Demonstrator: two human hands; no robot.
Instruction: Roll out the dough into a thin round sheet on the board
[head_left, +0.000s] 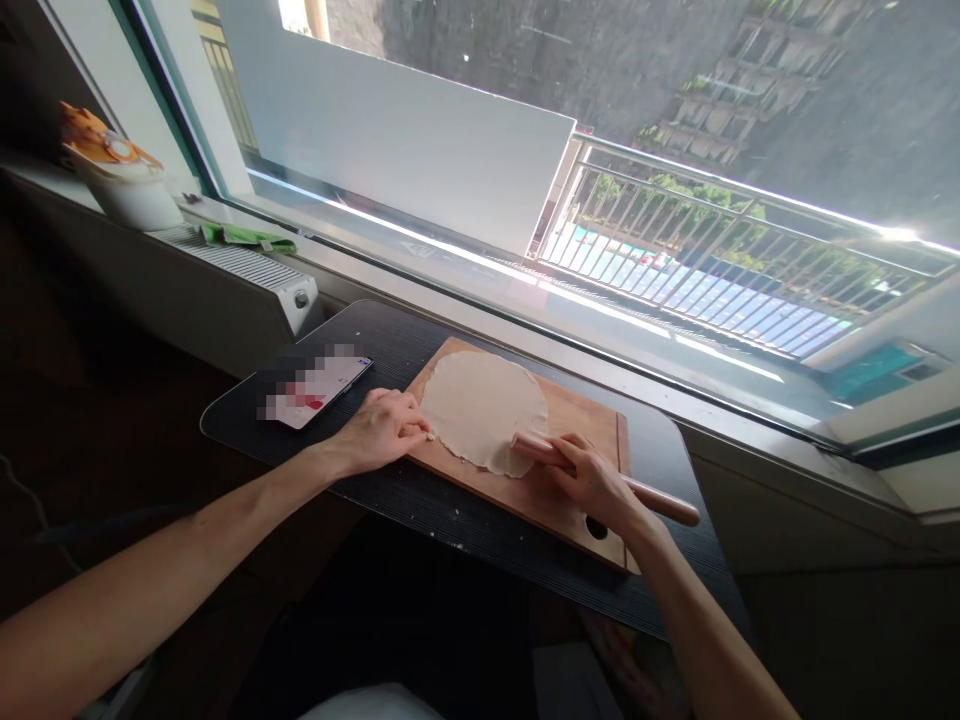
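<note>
A thin, roundish sheet of rolled dough with an uneven edge lies on a wooden cutting board. My right hand is wrapped round a wooden rolling pin. The pin's left end rests at the dough's lower right edge, and its other end sticks out past the board. At the board's left edge, my left hand is closed, its fingers curled beside the dough. A small whitish bit of dough shows at its fingertips; the rest of the grip is hidden.
The board lies on a small dark table with crumbs along its near side. A phone with a lit screen is on the left. Behind stand a window and a radiator bearing a green cloth and a white bucket.
</note>
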